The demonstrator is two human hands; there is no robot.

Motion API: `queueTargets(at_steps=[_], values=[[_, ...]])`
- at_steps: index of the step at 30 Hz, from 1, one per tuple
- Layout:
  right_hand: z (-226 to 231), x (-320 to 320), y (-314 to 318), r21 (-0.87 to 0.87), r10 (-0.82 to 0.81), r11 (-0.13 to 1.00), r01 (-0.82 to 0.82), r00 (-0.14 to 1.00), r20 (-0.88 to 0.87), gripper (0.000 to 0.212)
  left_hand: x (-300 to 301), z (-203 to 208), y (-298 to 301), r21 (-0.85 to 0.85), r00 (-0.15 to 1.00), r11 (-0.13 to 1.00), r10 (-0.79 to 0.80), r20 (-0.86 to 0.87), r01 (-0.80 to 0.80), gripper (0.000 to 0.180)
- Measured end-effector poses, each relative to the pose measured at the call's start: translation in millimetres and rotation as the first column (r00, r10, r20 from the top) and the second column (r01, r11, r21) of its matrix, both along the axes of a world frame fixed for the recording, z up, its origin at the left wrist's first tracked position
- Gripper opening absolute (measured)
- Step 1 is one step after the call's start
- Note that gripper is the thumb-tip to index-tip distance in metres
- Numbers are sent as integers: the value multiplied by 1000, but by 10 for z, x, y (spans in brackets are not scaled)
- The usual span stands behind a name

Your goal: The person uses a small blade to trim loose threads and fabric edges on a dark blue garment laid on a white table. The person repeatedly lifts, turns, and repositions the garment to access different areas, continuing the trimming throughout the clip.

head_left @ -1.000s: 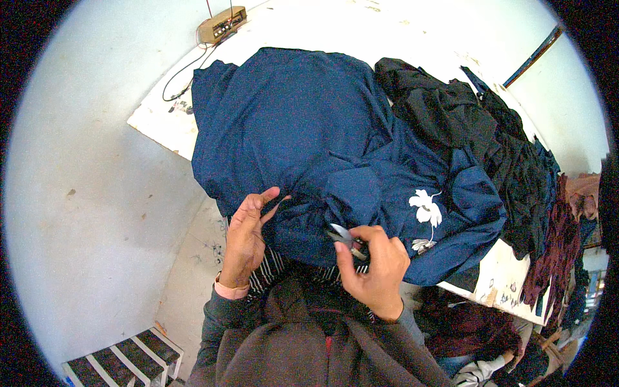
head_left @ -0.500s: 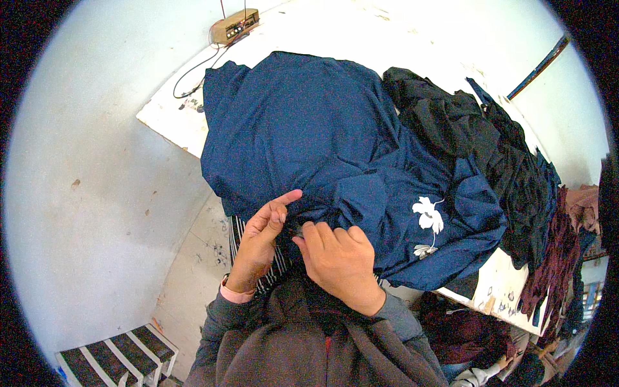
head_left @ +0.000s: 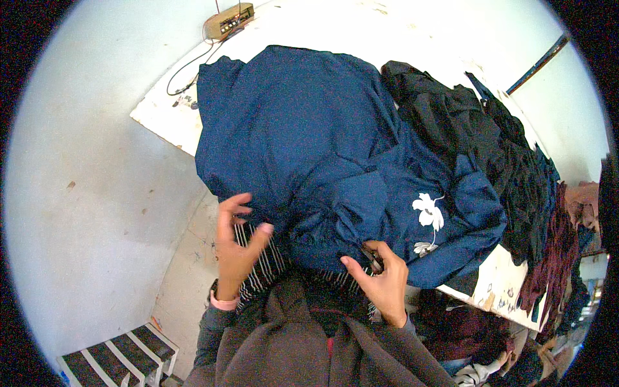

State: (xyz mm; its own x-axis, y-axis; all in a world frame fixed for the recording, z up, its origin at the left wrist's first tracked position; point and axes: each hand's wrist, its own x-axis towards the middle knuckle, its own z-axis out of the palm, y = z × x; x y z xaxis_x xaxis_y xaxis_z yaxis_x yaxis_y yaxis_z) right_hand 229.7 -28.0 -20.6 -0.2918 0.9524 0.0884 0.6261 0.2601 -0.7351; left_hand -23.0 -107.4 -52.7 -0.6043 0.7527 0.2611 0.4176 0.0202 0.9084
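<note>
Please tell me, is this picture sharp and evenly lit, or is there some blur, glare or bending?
Head view: strong fisheye bending, the white table edge curves, black corners; the wall beyond is washed out by glare; left hand slightly blurred; navy garment sharp, its folds dark.

Bare white table (head_left: 400,32) beyond navy garment (head_left: 309,142), black clothing pile (head_left: 477,142) crowding right, small box (head_left: 227,22) far corner

You are in a small garment workshop. A white, stained desk (head_left: 174,122) carries heaps of clothing: a navy blue garment (head_left: 309,148) with a white flower print, a pile of black garments (head_left: 471,129) beside it, and maroon pieces (head_left: 554,258) at its far end. Pale bare walls surround you, and a small wired box (head_left: 227,22) sits at the desk's corner.
</note>
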Motion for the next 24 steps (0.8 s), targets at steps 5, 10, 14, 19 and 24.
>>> queueTargets(at_steps=[5,10,14,19,24], values=[[-142,-44,8,72,120,992,-108,974,-192,26,264,252,467,9,714,959,-206,-669,285,46],[-12,41,49,-110,-35,994,5,962,-272,18,275,334,873,-184,573,882,-428,-698,434,18],[74,129,320,9,-99,994,112,913,-396,10,121,66,913,67,734,731,-676,-64,679,14],[-24,129,421,-28,-54,999,47,891,-451,9,274,159,744,73,551,714,-597,584,696,25],[-86,100,405,-62,-54,998,31,908,-416,11,313,207,687,95,534,746,-553,639,659,26]])
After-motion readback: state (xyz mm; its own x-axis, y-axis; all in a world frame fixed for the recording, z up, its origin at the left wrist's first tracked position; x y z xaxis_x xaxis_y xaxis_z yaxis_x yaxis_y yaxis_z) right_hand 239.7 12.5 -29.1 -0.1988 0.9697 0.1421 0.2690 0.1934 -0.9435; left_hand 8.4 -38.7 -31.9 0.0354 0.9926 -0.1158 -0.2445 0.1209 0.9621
